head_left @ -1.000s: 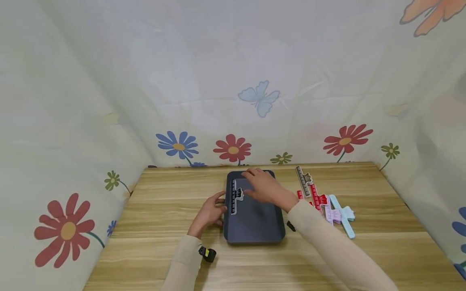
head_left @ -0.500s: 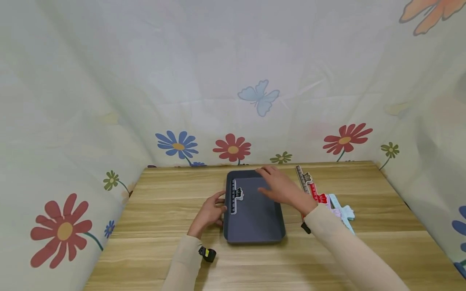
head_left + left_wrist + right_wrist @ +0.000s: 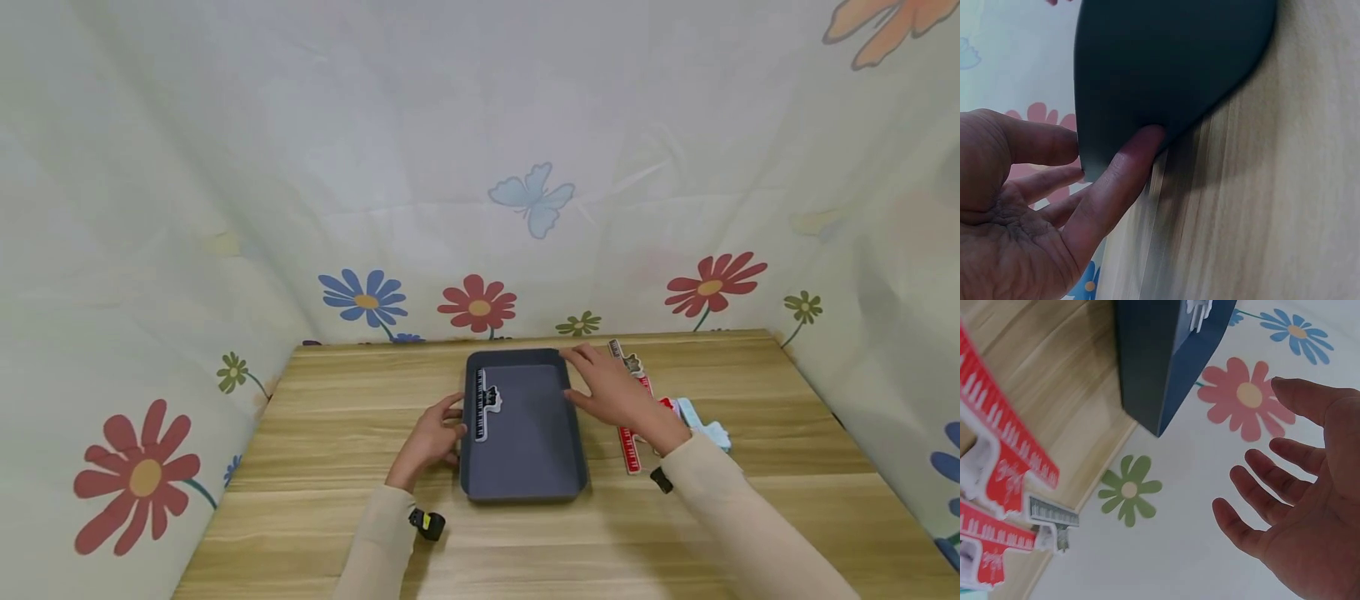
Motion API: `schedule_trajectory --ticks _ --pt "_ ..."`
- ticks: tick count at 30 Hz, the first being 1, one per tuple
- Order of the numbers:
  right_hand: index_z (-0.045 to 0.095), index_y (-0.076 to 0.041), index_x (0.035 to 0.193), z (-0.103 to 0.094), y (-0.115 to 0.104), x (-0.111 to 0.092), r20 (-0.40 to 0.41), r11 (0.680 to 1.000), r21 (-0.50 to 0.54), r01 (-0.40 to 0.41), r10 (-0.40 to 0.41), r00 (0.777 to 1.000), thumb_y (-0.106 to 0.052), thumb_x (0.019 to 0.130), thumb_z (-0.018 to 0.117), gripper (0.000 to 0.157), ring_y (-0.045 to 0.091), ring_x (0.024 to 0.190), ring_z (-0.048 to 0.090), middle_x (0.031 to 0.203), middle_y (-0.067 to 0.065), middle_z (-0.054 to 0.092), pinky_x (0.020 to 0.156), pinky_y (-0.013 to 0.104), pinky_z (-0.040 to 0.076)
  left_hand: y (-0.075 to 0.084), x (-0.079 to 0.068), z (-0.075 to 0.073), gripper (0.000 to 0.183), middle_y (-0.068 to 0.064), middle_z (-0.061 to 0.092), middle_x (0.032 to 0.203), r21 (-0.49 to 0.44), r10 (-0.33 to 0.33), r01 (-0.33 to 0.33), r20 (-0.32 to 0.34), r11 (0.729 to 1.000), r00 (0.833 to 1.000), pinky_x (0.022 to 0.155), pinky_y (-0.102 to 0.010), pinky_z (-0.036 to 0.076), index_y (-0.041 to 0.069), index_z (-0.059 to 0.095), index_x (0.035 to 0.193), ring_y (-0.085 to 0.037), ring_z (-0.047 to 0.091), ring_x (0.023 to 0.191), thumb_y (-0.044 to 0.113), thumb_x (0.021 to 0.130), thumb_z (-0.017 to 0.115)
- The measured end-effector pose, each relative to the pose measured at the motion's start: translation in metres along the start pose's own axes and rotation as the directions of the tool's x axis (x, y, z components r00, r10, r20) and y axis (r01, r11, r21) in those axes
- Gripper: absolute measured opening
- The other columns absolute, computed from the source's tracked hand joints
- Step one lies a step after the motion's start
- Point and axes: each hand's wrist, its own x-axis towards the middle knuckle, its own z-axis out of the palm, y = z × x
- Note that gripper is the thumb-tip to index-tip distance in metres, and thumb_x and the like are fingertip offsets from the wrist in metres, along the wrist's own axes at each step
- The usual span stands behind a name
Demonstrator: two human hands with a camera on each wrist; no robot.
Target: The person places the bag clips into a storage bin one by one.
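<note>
A dark grey rectangular tray (image 3: 525,467) lies on the wooden table. Inside it, along the left side, is a black-and-white clip (image 3: 482,406) with a piano-keyboard pattern. My left hand (image 3: 429,435) touches the tray's left wall from outside. In the left wrist view its thumb (image 3: 1129,156) lies against the wall, fingers extended at the edge. My right hand (image 3: 615,390) holds nothing; its fingers are loosely spread near the tray's right rim. In the right wrist view it appears apart from the tray. Beneath the right forearm are more clips, partly hidden.
Right of the tray lie a red clip (image 3: 631,450), a black clip (image 3: 626,357) at the back, another red clip (image 3: 994,534) and a light blue clip (image 3: 705,425). A flower-printed curtain (image 3: 405,208) rises behind the table.
My right hand has moved right, from over the tray to its right rim, with nothing in it. The left hand, the tray and the clip inside have stayed in place.
</note>
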Motion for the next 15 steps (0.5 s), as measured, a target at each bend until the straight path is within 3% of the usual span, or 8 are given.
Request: schedule_trajectory --ticks 4,15 --pt "0.044 -0.004 0.145 0.002 0.010 -0.007 -0.004 0.999 0.007 -0.034 0.034 0.999 -0.027 0.090 0.071 0.065 0.038 0.129 0.049 0.142 0.019 0.050 0.104 0.056 0.045 0.000 0.000 0.000 0.064 -0.028 0.051 0.138 -0.004 -0.005 0.005 0.002 1.000 1.000 0.050 -0.041 0.059 0.014 0.037 0.152 -0.025 0.069 0.078 0.000 0.091 0.054" --pt "0.044 -0.001 0.144 0.004 0.041 -0.023 0.047 0.995 -0.021 -0.097 0.098 0.994 -0.027 0.090 0.071 0.066 0.044 0.133 0.044 0.144 0.023 0.047 0.109 0.062 0.038 0.001 0.000 -0.001 0.064 -0.029 0.051 0.138 -0.019 0.000 0.000 0.013 1.000 1.000 0.050 -0.042 0.059 0.013 0.035 0.152 -0.027 0.070 0.079 -0.001 0.092 0.053"
